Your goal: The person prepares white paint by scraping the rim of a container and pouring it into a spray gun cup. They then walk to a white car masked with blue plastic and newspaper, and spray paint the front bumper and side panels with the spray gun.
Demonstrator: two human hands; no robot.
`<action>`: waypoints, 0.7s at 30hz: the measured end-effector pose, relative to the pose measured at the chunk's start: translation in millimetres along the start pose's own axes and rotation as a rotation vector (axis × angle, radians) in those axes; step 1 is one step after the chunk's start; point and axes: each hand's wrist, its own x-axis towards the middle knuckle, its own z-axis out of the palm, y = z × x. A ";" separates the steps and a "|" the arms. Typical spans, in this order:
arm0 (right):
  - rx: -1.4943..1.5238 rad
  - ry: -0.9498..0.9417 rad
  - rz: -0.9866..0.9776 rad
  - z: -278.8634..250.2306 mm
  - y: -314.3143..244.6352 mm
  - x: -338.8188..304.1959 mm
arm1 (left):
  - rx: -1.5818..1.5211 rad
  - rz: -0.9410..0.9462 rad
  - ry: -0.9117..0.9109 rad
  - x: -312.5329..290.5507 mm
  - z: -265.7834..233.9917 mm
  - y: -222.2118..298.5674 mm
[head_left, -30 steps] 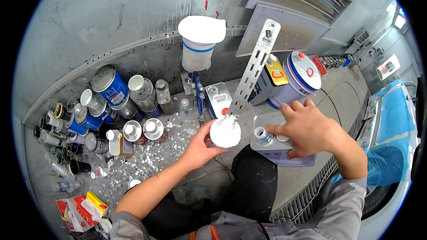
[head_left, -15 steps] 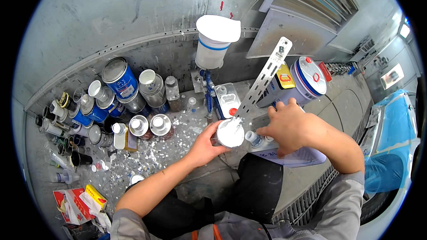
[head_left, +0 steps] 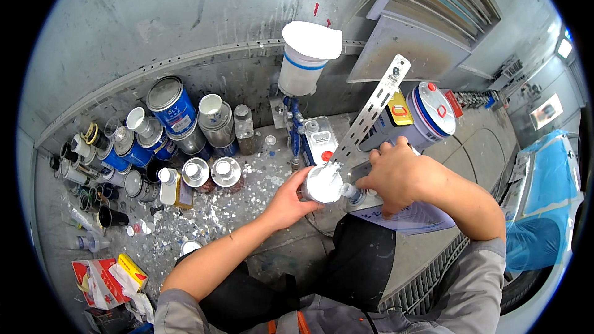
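My left hand [head_left: 289,199] is wrapped round a cup of white paint [head_left: 323,185]. A white slotted mixing stick [head_left: 372,109] leans up out of the cup, tilted to the right. From above, my right hand [head_left: 396,175] grips a rectangular can [head_left: 413,219], which lies tipped over with its spout [head_left: 354,194] toward the cup. The spout is at the cup's right rim; whether liquid runs out of it I cannot make out. My right palm hides the can's handle area.
Paint tins [head_left: 171,110] and bottles crowd the left, on a paint-spattered surface [head_left: 247,179]. A white strainer holder [head_left: 303,74] is fixed at the wall. A white bucket [head_left: 433,111] and yellow-topped can [head_left: 396,114] stand beyond my right hand. A blue-masked car [head_left: 538,204] is at far right.
The tipped can's spout has come closer to the cup, now meeting its right rim. The cup has shifted slightly right in the picture, and my grip on both is kept.
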 end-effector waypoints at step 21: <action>0.838 0.545 0.352 159.4 117.5 103.5 | -0.121 0.012 0.220 -7.9 -23.9 40.2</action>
